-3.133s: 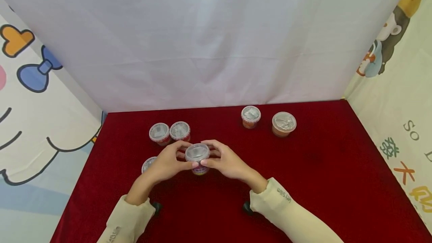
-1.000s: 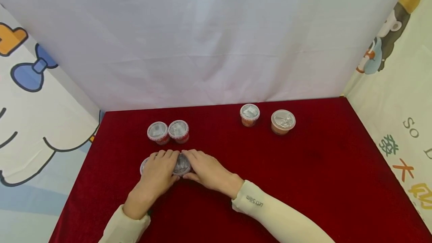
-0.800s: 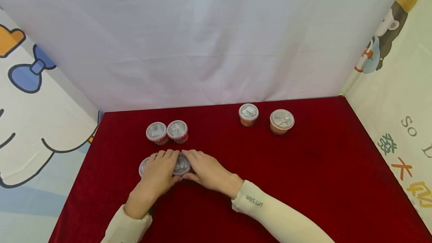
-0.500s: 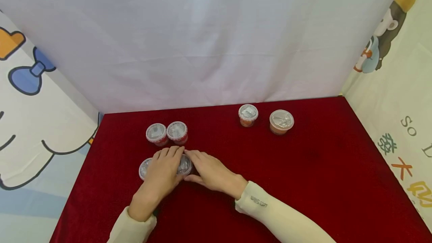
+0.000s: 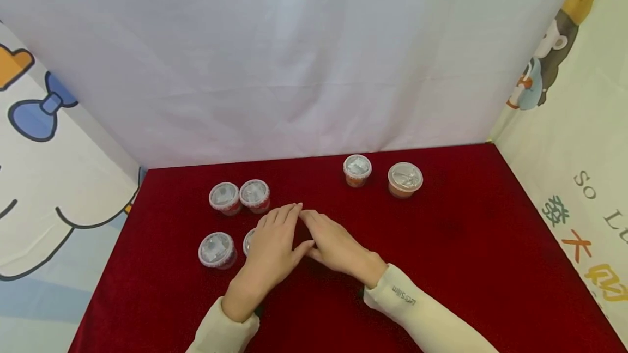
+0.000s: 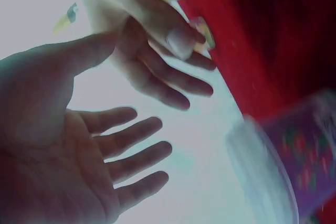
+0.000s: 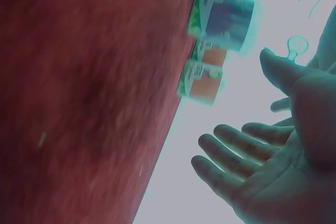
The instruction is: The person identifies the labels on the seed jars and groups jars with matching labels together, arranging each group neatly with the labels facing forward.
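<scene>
My left hand (image 5: 272, 247) and right hand (image 5: 338, 244) hover side by side over the red cloth, fingertips close together. Nothing is between them, and in the left wrist view the fingers of both are spread and relaxed. Partly hidden behind my left hand is a small lidded tub (image 5: 248, 241); a purple-sided tub (image 6: 304, 156) shows blurred and near in the left wrist view. Left of it stands another clear-lidded tub (image 5: 217, 249). Farther back, two tubs with red sides, one on the left (image 5: 224, 198) and one on the right (image 5: 255, 195), stand touching or nearly so.
Toward the back right stand a small orange tub (image 5: 357, 170) and a wider, paler orange one (image 5: 404, 180). A red cloth (image 5: 441, 266) covers the table. A white curtain (image 5: 294, 70) closes off the back, with printed cloth panels at both sides.
Both hands held one tub raised, then set it down beside the front-left tub. They have since let go of it and moved right, away from it.
</scene>
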Available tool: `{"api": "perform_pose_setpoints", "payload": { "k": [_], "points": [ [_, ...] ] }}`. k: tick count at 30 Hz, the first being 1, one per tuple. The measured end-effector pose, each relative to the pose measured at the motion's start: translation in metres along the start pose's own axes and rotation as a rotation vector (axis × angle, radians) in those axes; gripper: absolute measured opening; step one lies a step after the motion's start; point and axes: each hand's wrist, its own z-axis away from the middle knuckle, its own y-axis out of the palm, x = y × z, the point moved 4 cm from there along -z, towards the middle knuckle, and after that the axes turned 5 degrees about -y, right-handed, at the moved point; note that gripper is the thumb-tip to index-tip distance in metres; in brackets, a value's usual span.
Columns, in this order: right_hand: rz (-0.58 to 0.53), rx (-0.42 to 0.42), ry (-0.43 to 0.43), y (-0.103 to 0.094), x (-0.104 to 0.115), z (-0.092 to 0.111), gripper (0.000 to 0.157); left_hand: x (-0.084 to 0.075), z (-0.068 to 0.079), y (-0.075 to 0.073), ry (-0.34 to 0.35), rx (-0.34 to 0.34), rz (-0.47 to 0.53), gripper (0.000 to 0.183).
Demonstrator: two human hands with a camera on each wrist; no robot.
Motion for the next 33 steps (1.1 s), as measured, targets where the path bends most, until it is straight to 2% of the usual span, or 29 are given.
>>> {"api": "perform_pose_setpoints", "payload": {
  "k": [4,11,19,25,33],
  "points": [
    [-0.020,-0.025,0.056,-0.008,-0.014,0.009,0.066,-0.013,-0.005,0.008,-0.020,-0.041,0.132,0.069],
    [-0.058,-0.082,0.150,-0.021,-0.037,0.024,0.073,-0.027,-0.013,0.023,-0.097,-0.051,0.339,0.067],
    [-0.028,-0.162,0.216,-0.039,-0.060,0.039,0.072,-0.035,-0.027,0.044,-0.173,-0.065,0.446,0.066],
    [-0.018,-0.205,0.280,-0.047,-0.076,0.043,0.073,-0.040,-0.038,0.061,-0.217,-0.047,0.541,0.064],
    [-0.020,-0.354,0.327,-0.057,-0.086,0.042,0.071,-0.041,-0.062,0.074,-0.308,-0.050,0.667,0.064]
  ]
}}
